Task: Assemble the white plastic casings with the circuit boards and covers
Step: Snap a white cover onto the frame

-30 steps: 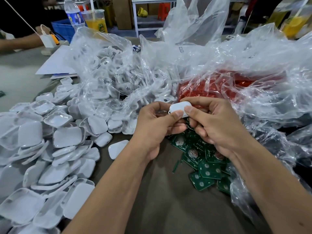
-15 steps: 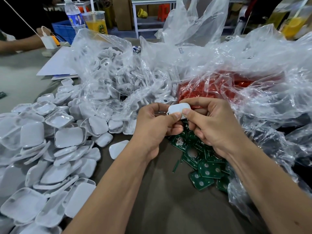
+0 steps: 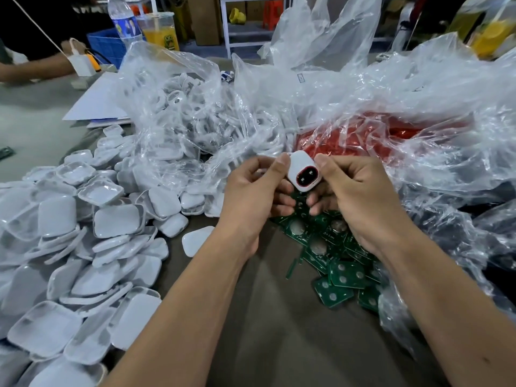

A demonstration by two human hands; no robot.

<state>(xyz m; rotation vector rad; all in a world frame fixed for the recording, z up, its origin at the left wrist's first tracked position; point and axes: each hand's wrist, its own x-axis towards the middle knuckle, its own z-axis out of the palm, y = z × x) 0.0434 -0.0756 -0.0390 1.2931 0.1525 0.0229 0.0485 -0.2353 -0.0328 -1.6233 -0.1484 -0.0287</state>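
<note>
Clutter fills the workshop behind the counter [image 3: 273, 344], a drab olive surface heaped with parts so that each kind lies within reach of its own side. To the left sprawls a pile of white covers [image 3: 83, 247], shallow and tumbled at every angle; near the right forearm lies a spill of green circuit boards [image 3: 335, 263], each carrying round silver discs. Farther back, clear plastic bags [image 3: 377, 113] slump open: one holds more white parts, another a mass of red pieces [image 3: 363, 138], though the crinkled film makes it hard to say just what those are. Held up above the boards, between both hands, is the white casing [image 3: 303, 170], its front turned toward the camera and showing a dark oval window ringed in red. The left hand [image 3: 251, 191] pinches its left edge with the thumb tip on top and the curled fingers beneath; the right hand [image 3: 360, 194] grips the opposite edge the same way, thumb above, fingers tucked under. Such a two-sided hold, judging by the tilt, suits inspecting the face or pressing the halves together evenly. At far left another person's arm [image 3: 33, 68] rests by a small white box [image 3: 81, 65], with a water bottle [image 3: 124, 20] and a cup of orange drink [image 3: 160, 30] behind.
</note>
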